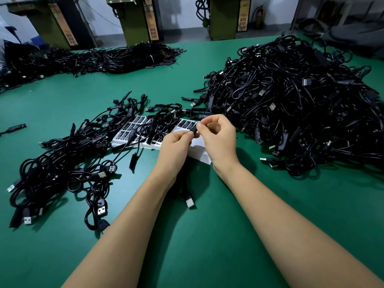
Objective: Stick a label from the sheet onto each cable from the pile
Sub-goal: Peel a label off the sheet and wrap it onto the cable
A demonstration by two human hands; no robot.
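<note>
My left hand and right hand both pinching one small black label, fingers curled, above the label sheet, big cable pile on my right, green table

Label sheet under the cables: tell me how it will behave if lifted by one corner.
The label sheet looks thin and papery, so it would probably bend and droop. Black cables lie across it, so it would likely snag or drag them. Its bare backing near the hands looks glossy, possibly slippery.
</note>
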